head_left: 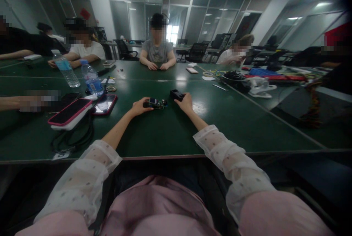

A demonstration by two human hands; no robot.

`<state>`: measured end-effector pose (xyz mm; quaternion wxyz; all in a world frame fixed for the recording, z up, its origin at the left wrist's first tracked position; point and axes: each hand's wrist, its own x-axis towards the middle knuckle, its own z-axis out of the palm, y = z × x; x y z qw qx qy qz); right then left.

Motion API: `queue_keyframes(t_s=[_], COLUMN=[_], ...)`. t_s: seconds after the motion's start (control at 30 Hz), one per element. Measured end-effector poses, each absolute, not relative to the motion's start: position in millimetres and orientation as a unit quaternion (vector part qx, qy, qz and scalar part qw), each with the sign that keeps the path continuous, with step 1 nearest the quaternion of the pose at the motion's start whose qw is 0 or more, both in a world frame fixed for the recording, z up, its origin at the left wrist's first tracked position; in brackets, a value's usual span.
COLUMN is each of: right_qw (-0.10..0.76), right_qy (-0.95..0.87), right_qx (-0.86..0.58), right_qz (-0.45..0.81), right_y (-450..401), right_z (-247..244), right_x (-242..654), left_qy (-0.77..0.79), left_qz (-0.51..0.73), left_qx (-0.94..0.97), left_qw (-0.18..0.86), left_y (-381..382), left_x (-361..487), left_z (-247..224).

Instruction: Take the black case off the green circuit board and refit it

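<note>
My left hand (141, 106) is closed round one end of a small circuit board with a screen (157, 104). The board's other end points right, with bare parts showing. A short gap to the right, my right hand (185, 102) grips a black plastic casing (176, 94) between thumb and fingers. Both things are held low over the green table (165, 137), apart from each other. Whether they touch the tabletop I cannot tell.
To the left lie a pink-edged phone (72, 112), another phone (106, 104), black cables (88, 133) and two water bottles (92, 78). A co-worker's hand (37, 102) rests beyond them. Cables and a white tool (261, 87) lie right. A person (157, 48) sits opposite.
</note>
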<state>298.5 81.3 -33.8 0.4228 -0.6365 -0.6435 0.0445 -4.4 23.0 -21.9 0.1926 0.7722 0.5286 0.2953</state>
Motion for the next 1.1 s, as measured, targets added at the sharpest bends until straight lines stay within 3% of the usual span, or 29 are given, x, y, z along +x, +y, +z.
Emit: queue_keyframes(t_s=[0.23, 0.87, 1.1], right_qw=[0.457, 0.405, 0.457], right_qy=[-0.630, -0.641, -0.642], right_qx=[-0.627, -0.651, -0.609], right_qz=[0.039, 0.040, 0.087], right_y=[79, 82, 92], right_z=[-27, -35, -31], right_x=[295, 300, 298], left_qy=[0.536, 0.532, 0.529], left_qz=[0.291, 0.296, 0.299], left_qx=[0.769, 0.770, 0.770], left_qw=[0.190, 0.189, 0.195], left_y=[21, 25, 24], left_x=[-4, -4, -5], left_z=[-20, -23, -23])
